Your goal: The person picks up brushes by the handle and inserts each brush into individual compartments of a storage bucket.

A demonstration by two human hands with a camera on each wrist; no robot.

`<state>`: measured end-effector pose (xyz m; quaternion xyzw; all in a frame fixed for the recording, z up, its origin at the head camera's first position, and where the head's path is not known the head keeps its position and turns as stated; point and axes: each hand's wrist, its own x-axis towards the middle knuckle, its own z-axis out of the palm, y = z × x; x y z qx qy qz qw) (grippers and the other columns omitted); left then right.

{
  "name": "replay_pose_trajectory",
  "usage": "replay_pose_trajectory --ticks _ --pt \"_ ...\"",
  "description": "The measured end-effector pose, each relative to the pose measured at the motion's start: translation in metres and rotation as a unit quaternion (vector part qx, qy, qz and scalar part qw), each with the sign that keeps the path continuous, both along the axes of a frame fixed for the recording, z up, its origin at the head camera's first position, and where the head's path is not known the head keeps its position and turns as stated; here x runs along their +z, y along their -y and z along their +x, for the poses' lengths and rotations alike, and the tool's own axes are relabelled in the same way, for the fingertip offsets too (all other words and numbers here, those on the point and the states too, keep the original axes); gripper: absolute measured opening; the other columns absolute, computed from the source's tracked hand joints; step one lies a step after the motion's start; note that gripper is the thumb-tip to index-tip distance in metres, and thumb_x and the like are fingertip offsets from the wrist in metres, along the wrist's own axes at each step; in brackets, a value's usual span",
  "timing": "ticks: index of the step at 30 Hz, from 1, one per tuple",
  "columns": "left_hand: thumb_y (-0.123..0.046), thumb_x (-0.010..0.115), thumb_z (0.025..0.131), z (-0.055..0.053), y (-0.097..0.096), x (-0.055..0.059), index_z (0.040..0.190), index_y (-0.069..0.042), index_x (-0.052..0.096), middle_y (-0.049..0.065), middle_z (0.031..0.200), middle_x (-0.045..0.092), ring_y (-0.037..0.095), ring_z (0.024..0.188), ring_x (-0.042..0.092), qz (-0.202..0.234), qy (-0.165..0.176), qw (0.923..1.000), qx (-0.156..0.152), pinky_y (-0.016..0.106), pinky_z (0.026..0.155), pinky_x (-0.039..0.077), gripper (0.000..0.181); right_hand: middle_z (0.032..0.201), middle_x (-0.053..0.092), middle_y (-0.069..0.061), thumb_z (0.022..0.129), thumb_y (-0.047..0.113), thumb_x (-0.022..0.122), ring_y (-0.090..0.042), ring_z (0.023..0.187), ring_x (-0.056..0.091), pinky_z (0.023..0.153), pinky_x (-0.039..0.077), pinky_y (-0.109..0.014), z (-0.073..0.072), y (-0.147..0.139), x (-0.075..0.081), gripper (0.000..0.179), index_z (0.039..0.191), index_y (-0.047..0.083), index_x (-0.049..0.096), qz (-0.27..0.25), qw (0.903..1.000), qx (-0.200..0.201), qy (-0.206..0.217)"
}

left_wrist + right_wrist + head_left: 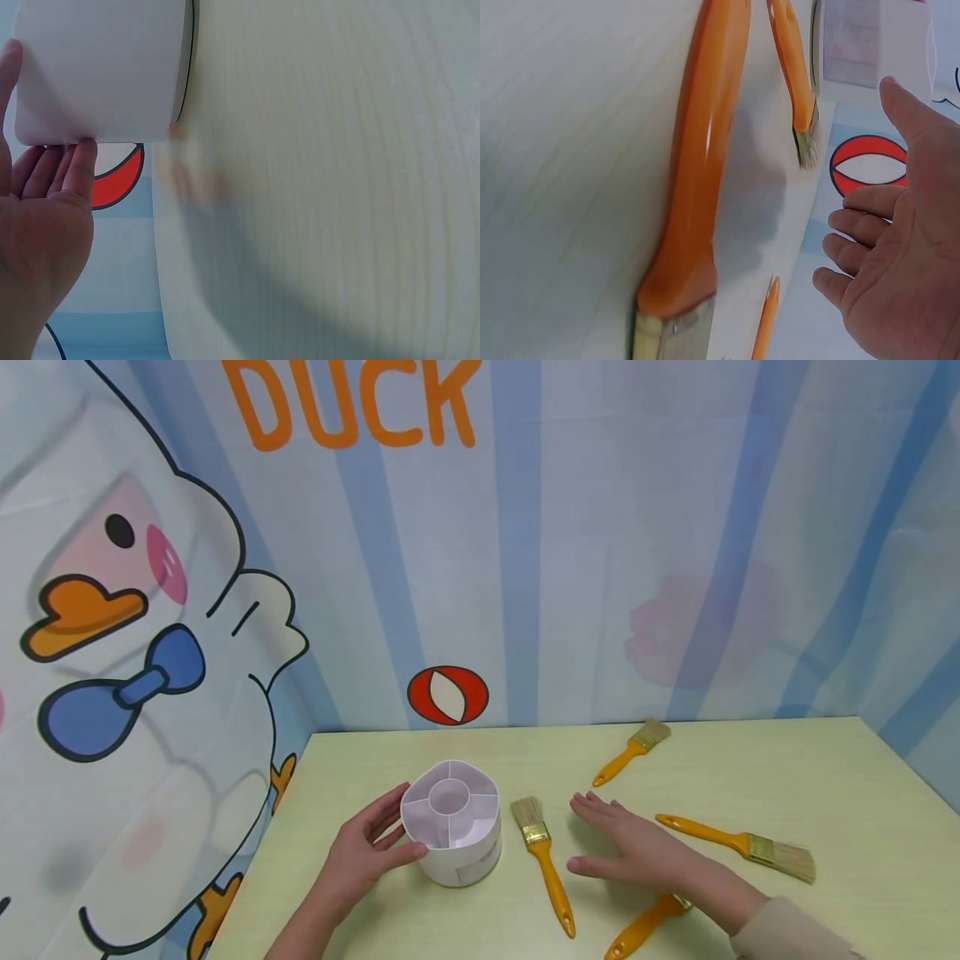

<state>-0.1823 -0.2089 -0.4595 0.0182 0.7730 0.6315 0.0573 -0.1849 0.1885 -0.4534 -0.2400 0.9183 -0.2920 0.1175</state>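
A white round organizer (463, 864) with divided compartments around a central cup stands upright on the table. My left hand (371, 843) holds it from the left side, thumb at the front and fingers along the far side. In the left wrist view, the fingertips (86, 150) meet the organizer's smooth wall (97, 75). My right hand (648, 852) hovers over the table, palm facing left, fingers extended and holding nothing. A paintbrush (546, 864) with an orange handle lies between the organizer and my right hand. Another paintbrush (645, 927) lies under my right wrist, its bristles hidden.
One more paintbrush (630, 753) lies near the table's back edge. To the right of my right hand lies a further paintbrush (738, 843), bristles pointing right. Behind the pale yellow table (862, 777) hangs a striped cloth (570, 568) with a duck print.
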Motion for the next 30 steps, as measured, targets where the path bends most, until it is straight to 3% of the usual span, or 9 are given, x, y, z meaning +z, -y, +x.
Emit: replay_pose_trajectory --ticks 8,16,24,30 --pt "-0.014 0.093 0.085 0.000 0.000 -0.001 0.159 -0.013 0.051 0.010 0.165 0.048 0.034 0.154 0.043 0.003 -0.002 1.0000 0.000 0.037 0.114 0.050 0.086 0.166 0.043 -0.020 0.095 0.063 0.072 -0.044 0.155 0.037 0.126 0.031 -0.065 0.001 0.021 -0.011 0.093 0.159 0.000 0.047 0.043 0.9965 0.031 -0.064" --pt "-0.014 0.093 0.085 0.001 -0.001 -0.001 0.159 -0.013 0.051 0.010 0.165 0.048 0.034 0.154 0.043 0.004 -0.002 1.0000 0.002 0.037 0.113 0.050 0.086 0.166 0.044 -0.020 0.095 0.058 0.075 -0.040 0.156 0.038 0.127 0.031 -0.062 0.005 0.035 -0.018 0.091 0.158 -0.001 0.048 0.080 0.9932 0.041 -0.073" --pt "-0.012 0.093 0.085 0.000 -0.001 -0.002 0.159 -0.013 0.051 0.009 0.165 0.048 0.033 0.154 0.043 0.009 -0.001 1.0000 0.001 0.036 0.114 0.049 0.086 0.167 0.043 -0.016 0.098 0.058 0.072 -0.036 0.156 0.039 0.128 0.032 -0.059 0.006 0.041 -0.023 0.090 0.161 0.000 0.044 0.109 0.9851 0.072 -0.111" --pt "-0.013 0.093 0.085 0.000 -0.001 -0.002 0.159 -0.013 0.051 0.010 0.165 0.048 0.033 0.154 0.043 0.009 0.000 1.0000 0.002 0.037 0.114 0.049 0.085 0.169 0.042 -0.013 0.100 0.058 0.069 -0.033 0.157 0.038 0.129 0.032 -0.058 0.005 0.041 -0.025 0.086 0.162 0.004 0.045 0.134 0.9802 0.093 -0.113"
